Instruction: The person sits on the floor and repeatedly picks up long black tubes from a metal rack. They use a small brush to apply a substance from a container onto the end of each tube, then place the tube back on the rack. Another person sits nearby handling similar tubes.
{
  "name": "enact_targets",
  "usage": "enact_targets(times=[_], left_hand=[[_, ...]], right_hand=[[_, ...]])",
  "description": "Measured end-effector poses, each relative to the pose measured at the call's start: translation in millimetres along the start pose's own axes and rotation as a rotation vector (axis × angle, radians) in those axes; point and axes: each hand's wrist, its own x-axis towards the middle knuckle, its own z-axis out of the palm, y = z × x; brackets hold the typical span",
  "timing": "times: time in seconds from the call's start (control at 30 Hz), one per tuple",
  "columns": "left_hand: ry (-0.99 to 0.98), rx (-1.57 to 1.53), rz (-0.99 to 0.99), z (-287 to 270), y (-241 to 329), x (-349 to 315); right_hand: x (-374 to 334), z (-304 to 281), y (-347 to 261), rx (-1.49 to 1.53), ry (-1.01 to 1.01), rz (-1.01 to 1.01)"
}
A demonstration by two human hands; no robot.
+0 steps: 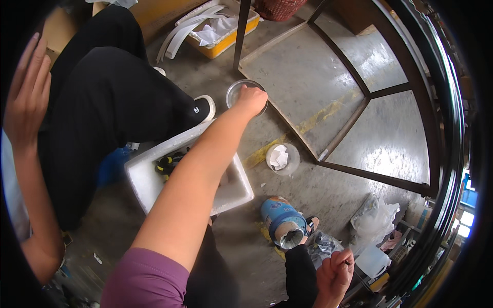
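Observation:
My left arm, in a purple sleeve, reaches across to a round clear container (pixel 231 98) on the floor. My left hand (pixel 252 100) is closed over its rim, fingertips inside and partly hidden. What they hold, if anything, does not show. Close to the lower right edge, my right hand (pixel 335 273) is closed, a small dark thing just showing at its fingers, too small to name. Beneath my left forearm sits a white foam box (pixel 149 190) with black-and-yellow pieces (pixel 165 165) in it. A clear tub with white scraps (pixel 279 157) stands nearer me than the round container.
A blue bucket (pixel 280 215) lies tilted by my foot. Plastic bags (pixel 377 218) are on the right. A dark metal frame (pixel 367 97) spans the far right floor. At left sits another person, black trousers (pixel 113 97), hand (pixel 31 97) raised. A yellow crate (pixel 218 49) stands behind.

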Motion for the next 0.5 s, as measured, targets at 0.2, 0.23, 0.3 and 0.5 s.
enact_targets(times=[0.2, 0.23, 0.3, 0.5], left_hand=[[0.106, -0.173, 0.054, -55.6, 4.0, -48.0], [0.162, -0.215, 0.014, -62.1, 10.1, -56.1], [0.146, -0.309, -0.03, -83.5, 25.3, -75.2], [0.321, -0.322, 0.227, -107.5, 37.4, -130.2]], right_hand=[[-18.8, 9.1, -7.5, 0.065, -0.056, 0.004], [-23.4, 11.3, -11.6, 0.062, -0.093, 0.001], [-30.9, 12.9, -16.2, 0.076, -0.117, -0.001], [-46.6, 18.5, -22.1, 0.146, -0.272, -0.004]])
